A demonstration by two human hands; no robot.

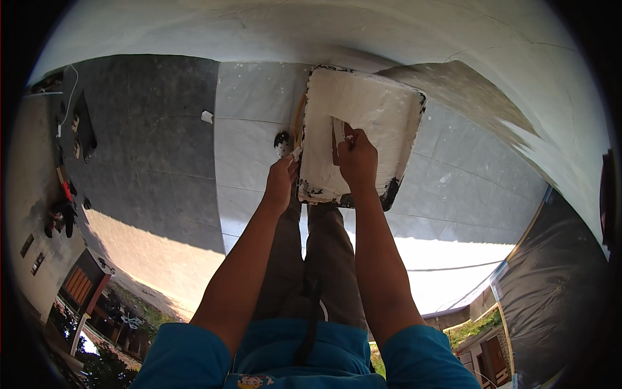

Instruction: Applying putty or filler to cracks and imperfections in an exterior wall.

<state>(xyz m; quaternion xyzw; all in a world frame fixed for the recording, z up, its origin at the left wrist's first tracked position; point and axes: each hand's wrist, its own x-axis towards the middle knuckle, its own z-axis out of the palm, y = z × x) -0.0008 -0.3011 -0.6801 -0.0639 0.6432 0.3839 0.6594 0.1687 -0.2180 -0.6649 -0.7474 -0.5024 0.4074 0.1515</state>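
Note:
A large rectangular tray (389, 97) with chipped dark rims holds a layer of smooth cream-white paste (379, 123). My right hand (356, 159) is closed on the handle of a flat trowel (335, 136), whose blade lies in the paste left of the tray's middle. My left hand (280, 178) is closed at the tray's left edge, with a white-smeared piece at its fingertips that I cannot make out. A dark, white-spattered round object (282, 144) sits just left of the tray, beside an orange-brown strip partly hidden by it.
A grey tiled floor (253, 97) lies beneath, with a white scrap (207, 117) on it. A pale wall (291, 32) spans the top. Sandals (76, 133) and dark clutter stand at the left. Dark plastic sheeting (551, 285) covers the lower right, and daylight falls across the lower floor.

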